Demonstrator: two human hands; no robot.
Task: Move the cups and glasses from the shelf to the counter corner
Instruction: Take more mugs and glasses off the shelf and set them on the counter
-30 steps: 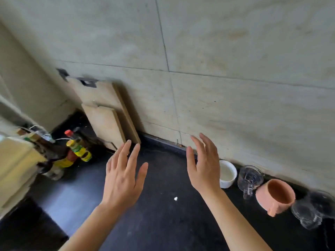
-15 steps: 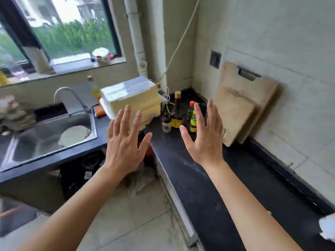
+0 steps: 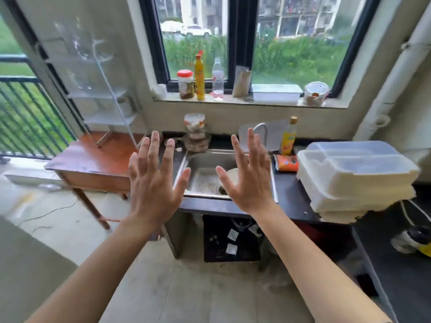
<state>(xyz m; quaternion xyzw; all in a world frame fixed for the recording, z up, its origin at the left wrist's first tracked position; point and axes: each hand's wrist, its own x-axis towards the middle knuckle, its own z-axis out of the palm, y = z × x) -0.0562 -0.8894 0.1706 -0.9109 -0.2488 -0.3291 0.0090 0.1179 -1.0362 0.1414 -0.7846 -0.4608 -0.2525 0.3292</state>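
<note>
Shelf w/ blurred glasses, far left on table. Left hand & right hand empty, fingers spread wide; approach slowly, grip one glass firmly.

No text can be read on the windowsill bottles (labels too blurred).

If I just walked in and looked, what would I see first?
First you'd see two open, empty hands held up in the middle: the left hand and the right hand, fingers spread, in front of a metal sink. Then the big window full of green plants, with a yellow bottle on its sill. On the right sits a stack of white foam boxes on the dark counter.
</note>
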